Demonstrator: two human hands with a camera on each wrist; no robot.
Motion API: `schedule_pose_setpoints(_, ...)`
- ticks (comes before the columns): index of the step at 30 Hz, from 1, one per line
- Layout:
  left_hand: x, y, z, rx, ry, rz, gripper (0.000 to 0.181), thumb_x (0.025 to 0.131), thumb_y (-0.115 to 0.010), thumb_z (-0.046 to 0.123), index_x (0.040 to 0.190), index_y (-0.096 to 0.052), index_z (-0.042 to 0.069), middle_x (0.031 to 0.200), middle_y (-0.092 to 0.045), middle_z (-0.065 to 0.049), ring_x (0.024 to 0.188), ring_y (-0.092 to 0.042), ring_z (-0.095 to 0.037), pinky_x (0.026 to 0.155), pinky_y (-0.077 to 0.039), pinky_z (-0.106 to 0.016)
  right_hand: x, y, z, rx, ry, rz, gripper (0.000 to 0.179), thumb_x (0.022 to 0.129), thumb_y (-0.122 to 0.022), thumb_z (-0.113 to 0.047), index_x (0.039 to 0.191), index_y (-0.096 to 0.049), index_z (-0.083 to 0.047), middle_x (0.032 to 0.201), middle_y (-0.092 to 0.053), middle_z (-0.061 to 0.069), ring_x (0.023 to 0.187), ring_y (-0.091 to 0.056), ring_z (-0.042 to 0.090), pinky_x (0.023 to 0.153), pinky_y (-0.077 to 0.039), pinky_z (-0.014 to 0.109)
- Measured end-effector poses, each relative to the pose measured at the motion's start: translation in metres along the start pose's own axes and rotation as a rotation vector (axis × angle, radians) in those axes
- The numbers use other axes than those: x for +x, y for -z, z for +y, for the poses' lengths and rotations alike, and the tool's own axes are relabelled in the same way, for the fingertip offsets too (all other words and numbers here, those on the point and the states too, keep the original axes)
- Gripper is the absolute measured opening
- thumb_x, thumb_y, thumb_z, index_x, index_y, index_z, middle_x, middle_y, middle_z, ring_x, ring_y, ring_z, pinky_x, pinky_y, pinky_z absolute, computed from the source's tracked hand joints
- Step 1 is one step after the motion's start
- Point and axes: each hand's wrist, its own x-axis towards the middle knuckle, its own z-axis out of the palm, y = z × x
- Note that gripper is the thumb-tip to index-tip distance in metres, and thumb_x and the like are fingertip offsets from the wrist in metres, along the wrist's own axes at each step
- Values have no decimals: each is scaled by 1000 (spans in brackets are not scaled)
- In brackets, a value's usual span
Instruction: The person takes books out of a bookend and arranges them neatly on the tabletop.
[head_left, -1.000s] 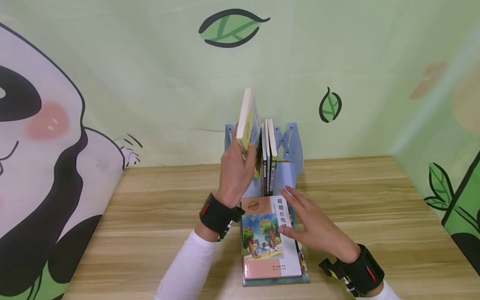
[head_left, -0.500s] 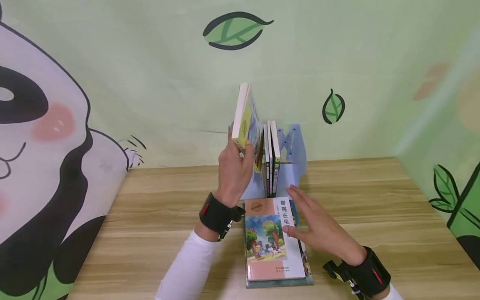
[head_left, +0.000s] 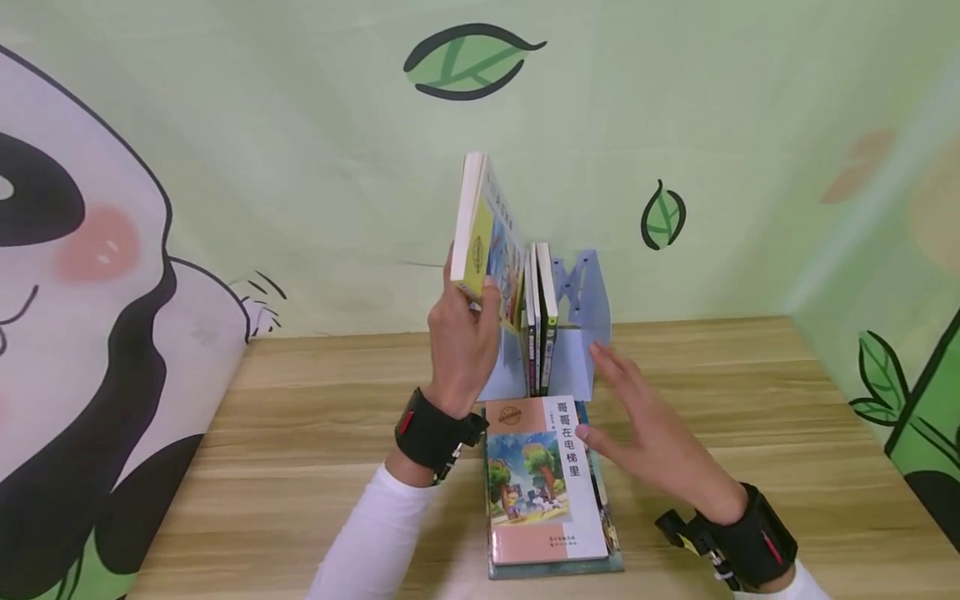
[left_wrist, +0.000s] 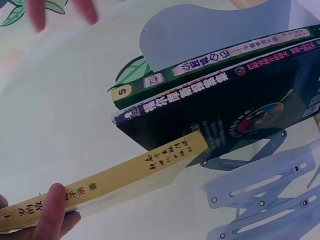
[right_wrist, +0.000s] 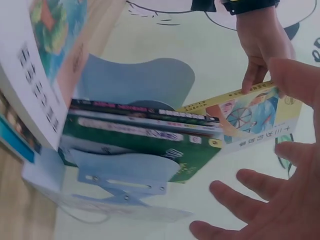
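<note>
My left hand grips the near end of a thick book with a yellow spine, thumb on one cover and fingers on the other. The book is raised and tilted, its far end overlapping the left of several thin books that stand upright in a blue expandable book stand. In the right wrist view its illustrated cover shows beside those books. My right hand holds nothing, its fingers spread beside the stand's right front, near the right edge of a flat-lying book.
The flat-lying pink and white book rests on a larger book with a teal edge, just in front of the stand. All stand on a wood-grain table. Behind rises a green backdrop printed with leaves and a panda.
My left hand has moved the yellow-spined book up and left, away from the upright books, turning more of its cover into view. My right hand has shifted slightly right.
</note>
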Motion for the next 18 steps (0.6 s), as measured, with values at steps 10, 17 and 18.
schedule_pose_setpoints(10,-2,6,7,-14,-66,33,55,103,-45,17,155,-27,11,135,-61,-18,89,-72,-23,52,-53,-25,18,35,-5,-79,107,129,93,86,-75,-21,159,-18,-20,162,-23,12,140,-37,44,101,-40,68)
schedule_pose_setpoints(17,-5,10,14,-11,-86,41,54,102,-47,15,152,-30,6,127,-65,-21,87,-73,-25,55,-56,-27,28,49,-8,-95,145,160,91,86,-74,-21,158,-19,-17,162,-23,13,139,-38,44,103,-39,67)
schedule_pose_setpoints(18,-5,11,15,-8,-88,44,53,102,-48,15,152,-31,5,125,-66,-22,85,-73,-26,55,-56,-28,29,51,-8,-94,149,164,91,86,-74,-21,158,-19,-17,162,-23,13,140,-37,44,103,-39,67)
